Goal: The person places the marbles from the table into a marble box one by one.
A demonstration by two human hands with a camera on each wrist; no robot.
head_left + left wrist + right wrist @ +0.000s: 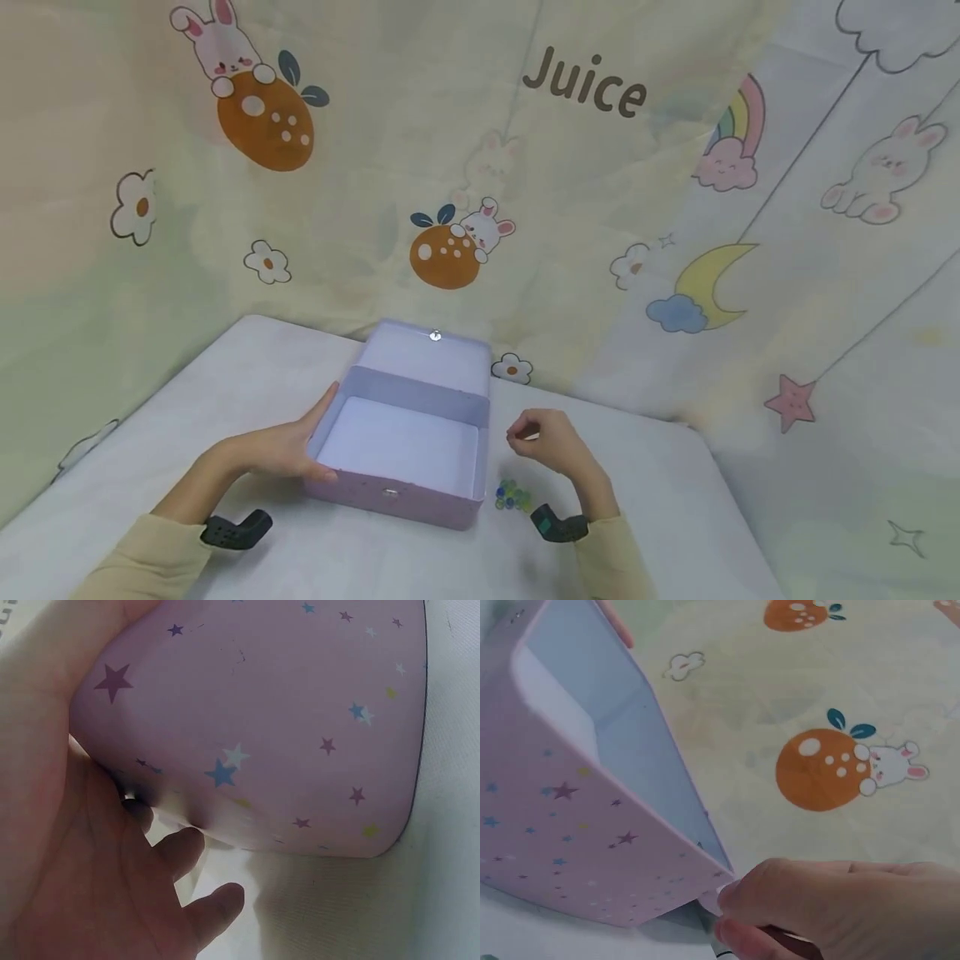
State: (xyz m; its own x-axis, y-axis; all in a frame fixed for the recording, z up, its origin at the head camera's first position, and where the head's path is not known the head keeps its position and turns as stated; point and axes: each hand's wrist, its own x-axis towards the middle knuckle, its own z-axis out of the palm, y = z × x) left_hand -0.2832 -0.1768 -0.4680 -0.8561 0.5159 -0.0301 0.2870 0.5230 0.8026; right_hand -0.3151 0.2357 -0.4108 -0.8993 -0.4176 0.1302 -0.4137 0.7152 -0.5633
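Note:
A pink, star-patterned box (390, 500) with a pale lilac inside stands on the table, its lid (427, 358) swung back. Nothing lies on the box's inner floor. My left hand (281, 450) grips the box's left end, thumb at the front corner and index finger along the side toward the back. In the left wrist view, the other fingers (180, 851) curve beside the starry wall. My right hand (551, 437) hovers just off the box's right side, thumb and fingers bent toward each other; I cannot tell whether they hold something small. Several glass marbles (512, 495), green and blue, lie right of the box.
The white-covered table (262, 358) runs back to a printed cloth wall (360, 208) with rabbits and oranges. A small metal clasp (435, 335) sits on the lid's edge. Dark wrist devices (236, 530) are on both arms.

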